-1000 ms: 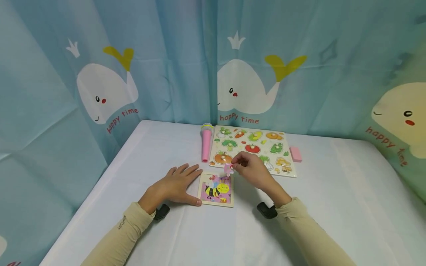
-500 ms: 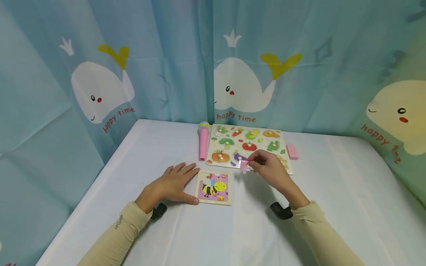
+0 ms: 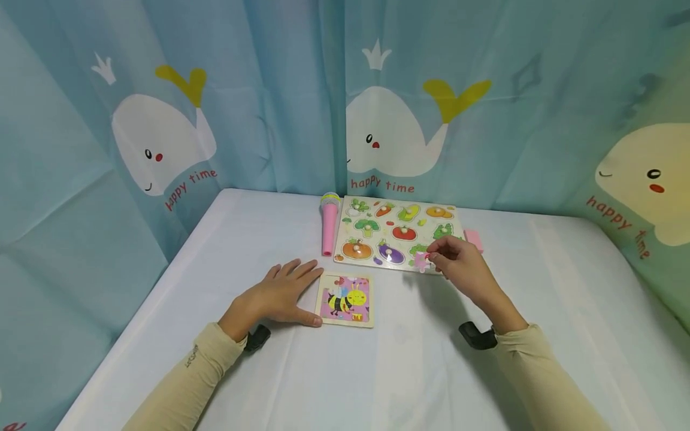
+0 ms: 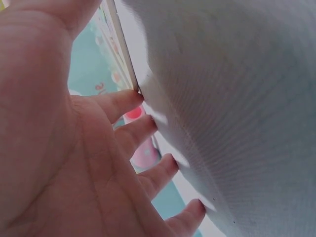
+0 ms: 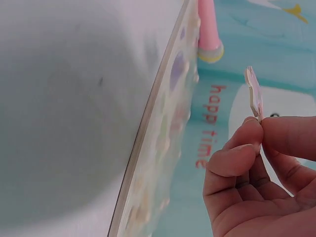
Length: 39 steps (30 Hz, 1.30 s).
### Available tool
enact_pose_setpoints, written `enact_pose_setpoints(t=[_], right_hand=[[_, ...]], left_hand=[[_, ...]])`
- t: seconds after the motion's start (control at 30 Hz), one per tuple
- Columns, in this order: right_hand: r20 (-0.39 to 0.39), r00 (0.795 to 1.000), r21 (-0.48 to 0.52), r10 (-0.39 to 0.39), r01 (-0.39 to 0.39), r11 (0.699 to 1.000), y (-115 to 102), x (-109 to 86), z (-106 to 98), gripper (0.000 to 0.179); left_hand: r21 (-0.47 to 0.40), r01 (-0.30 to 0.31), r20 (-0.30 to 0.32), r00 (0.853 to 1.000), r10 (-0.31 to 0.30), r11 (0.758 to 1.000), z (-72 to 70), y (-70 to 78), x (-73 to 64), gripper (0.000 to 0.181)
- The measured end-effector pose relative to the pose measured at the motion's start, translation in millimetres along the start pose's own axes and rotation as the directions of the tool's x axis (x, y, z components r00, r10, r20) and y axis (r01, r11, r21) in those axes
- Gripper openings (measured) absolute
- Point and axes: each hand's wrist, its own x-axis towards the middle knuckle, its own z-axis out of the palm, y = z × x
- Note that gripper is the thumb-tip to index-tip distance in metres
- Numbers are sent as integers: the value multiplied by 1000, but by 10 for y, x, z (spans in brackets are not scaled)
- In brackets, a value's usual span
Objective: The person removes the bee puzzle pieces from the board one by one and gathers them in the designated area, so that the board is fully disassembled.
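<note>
- Your right hand (image 3: 460,266) has moved rightward; thumb and fingertip pinch the pink puzzle piece (image 3: 421,261) aloft, near the vegetable board (image 3: 380,237).
- Likely light, stiff, thin: hold its edge.
- Your left hand (image 3: 281,294) lies spread beside the bee puzzle (image 3: 347,302).

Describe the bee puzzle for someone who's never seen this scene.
On the pale table, find the big vegetable board. Nearer the camera lies the bee puzzle, a small pale-framed square. It shows one yellow-and-black bee on pink; the board shows many vegetables.
</note>
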Motion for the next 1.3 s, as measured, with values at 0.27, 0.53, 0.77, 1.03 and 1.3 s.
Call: enact_pose_setpoints(t=[0.27,0.53,0.77,1.03,1.3], right_hand=[[-40,999,-33,21,-22,999,175,-49,-231,14],[-51,995,-57,82,-84,995,321,-90,-417,19],[-63,990,-67,124,-128,989,484,-100,-561,24],[-54,981,-95,187,-191,977,624,-115,-726,28],[-67,972,-130,227,-234,963,741,-121,-869,29]], left_hand=[[-12,4,-1,1000,-4,1000,-7,0,8,111],[-6,7,1,1000,-7,1000,-1,-6,9,111],[-9,6,0,1000,-6,1000,-22,11,2,110],[-13,2,0,1000,-2,1000,-15,6,3,110],[-4,10,2,1000,-10,1000,-7,-11,17,111]])
